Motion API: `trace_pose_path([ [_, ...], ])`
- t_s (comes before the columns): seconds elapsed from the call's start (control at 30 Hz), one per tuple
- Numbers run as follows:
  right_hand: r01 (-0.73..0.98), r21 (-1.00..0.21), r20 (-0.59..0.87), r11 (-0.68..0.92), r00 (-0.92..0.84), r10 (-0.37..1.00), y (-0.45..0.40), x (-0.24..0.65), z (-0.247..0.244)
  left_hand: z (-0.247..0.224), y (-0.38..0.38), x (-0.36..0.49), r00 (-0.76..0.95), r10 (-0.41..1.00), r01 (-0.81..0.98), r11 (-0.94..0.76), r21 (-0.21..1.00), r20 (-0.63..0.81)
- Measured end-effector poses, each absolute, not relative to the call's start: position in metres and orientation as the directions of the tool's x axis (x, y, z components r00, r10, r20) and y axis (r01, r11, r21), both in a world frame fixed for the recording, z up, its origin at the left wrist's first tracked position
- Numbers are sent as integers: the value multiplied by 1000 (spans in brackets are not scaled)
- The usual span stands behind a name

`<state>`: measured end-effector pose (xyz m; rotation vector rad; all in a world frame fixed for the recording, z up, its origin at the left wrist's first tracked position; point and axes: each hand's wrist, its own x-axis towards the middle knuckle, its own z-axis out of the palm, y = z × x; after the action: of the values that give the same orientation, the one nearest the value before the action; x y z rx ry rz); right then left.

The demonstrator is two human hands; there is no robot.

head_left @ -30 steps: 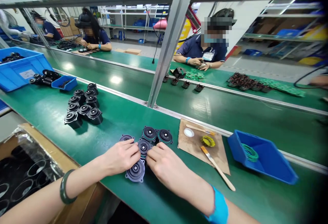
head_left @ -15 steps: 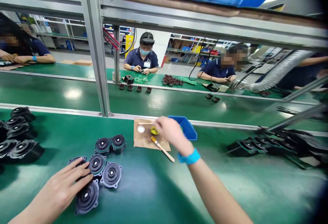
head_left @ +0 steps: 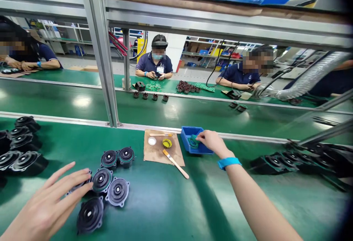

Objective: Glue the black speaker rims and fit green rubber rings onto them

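Observation:
My left hand is spread with its fingers apart over the left edge of a group of round black housings, partly hiding one of them. My right hand reaches into a small blue bin, thumb and fingers pinched on a green ring at the bin's right side. More green rings lie in the bin. Left of the bin, a brown cardboard sheet carries a yellow-rimmed cup, a white round lid and two brushes; the nearer brush overhangs the sheet's front edge.
More black housings stand at the far left and the right. A metal post rises beyond the housings. Several people work across the green belt. Blue boxes sit on the shelf above.
My right hand has moved right, from above the cardboard to the blue bin, and now pinches a green ring. My left hand has lifted slightly and shifted left, off the housings.

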<state>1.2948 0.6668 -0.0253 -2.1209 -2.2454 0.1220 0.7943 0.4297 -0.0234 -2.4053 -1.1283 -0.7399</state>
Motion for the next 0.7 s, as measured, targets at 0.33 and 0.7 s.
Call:
trace_pose_path([
  [0.33,426,-835,184,349,-382,906,534,1172,9,5,401,878,87,913,604,-367,707,399],
  [0.7,98,-954,-258,-284,-752,606,468,1077,-32,-19,383,887,20,997,35,76,997,-76],
])
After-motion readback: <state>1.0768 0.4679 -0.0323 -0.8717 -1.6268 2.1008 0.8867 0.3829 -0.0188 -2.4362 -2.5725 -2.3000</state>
